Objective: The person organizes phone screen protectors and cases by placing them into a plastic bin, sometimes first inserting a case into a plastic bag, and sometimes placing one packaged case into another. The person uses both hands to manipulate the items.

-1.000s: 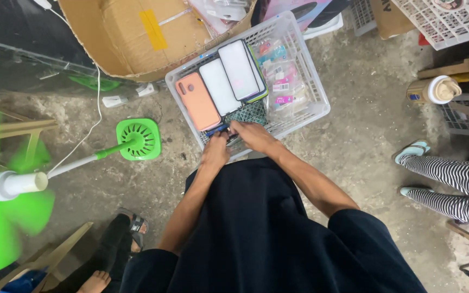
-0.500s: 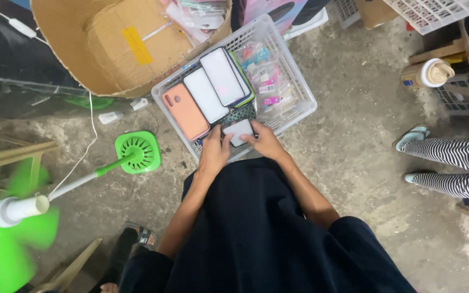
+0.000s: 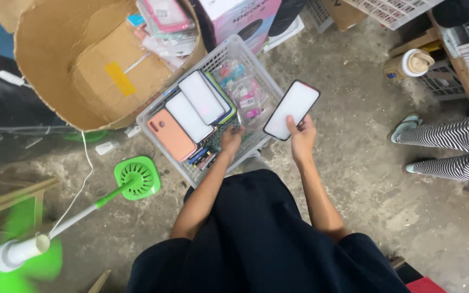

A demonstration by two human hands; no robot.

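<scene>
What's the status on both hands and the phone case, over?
Right hand holds white phone case above the floor. Left hand reaches into white basket among stacked cases. Nothing in the way.

Dark navy garment, bare forearms, no sleeves

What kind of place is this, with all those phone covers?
Probably a storeroom or packing spot for phone accessories. A white plastic basket on a rough concrete floor holds stacked phone cases, a cardboard box holds more packets, and the right hand holds one case.
</scene>
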